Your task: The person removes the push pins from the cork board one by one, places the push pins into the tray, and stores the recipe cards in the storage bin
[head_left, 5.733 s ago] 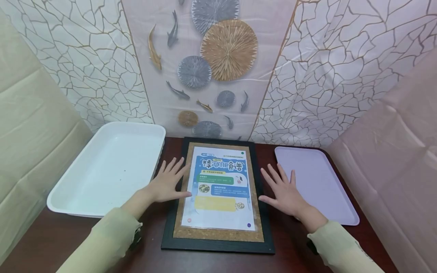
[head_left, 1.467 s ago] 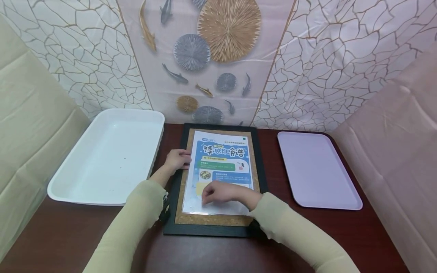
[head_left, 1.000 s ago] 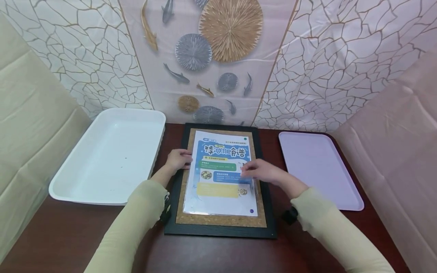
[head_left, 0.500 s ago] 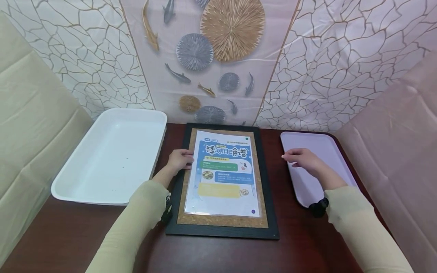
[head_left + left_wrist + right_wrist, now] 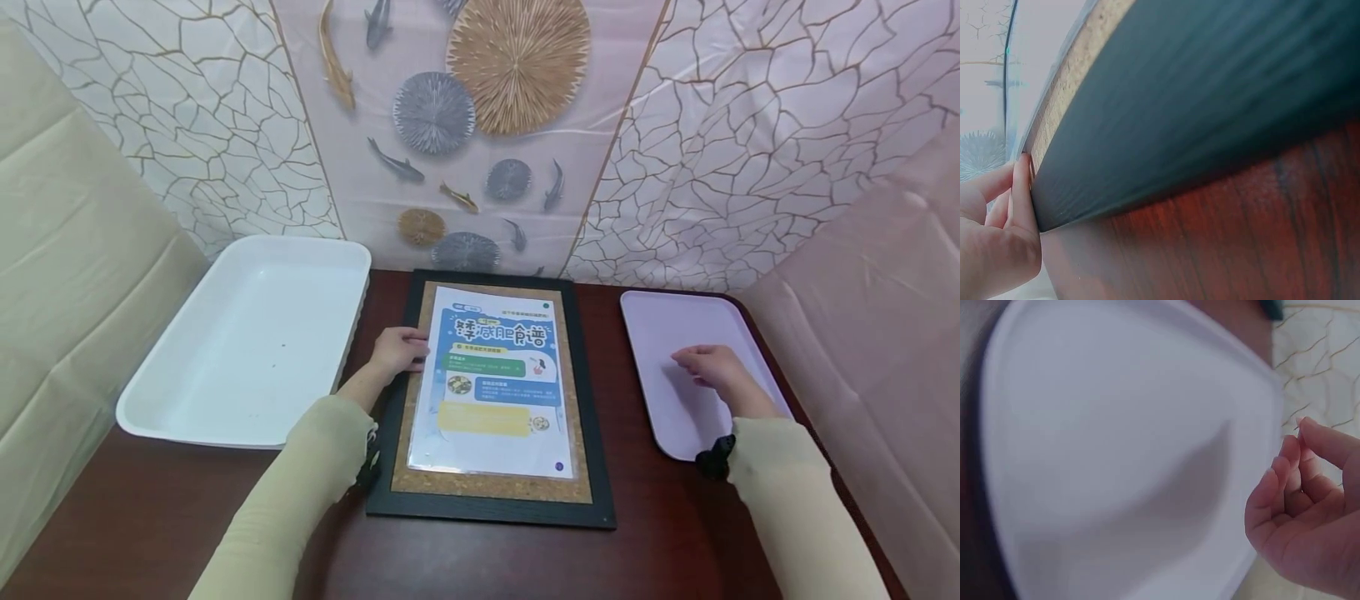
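Left hand presses laminated sheet edge on cork board. Right hand, loosely curled, over lilac tray, possibly pinching a pin. One purple pin remains.

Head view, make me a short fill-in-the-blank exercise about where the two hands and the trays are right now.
1. The left hand rests at the left edge of the laminated ____.
2. The right hand is over the ____ tray.
3. The deep white tray lies to the ____ of the black-framed cork board.

Missing words: poster; lilac; left
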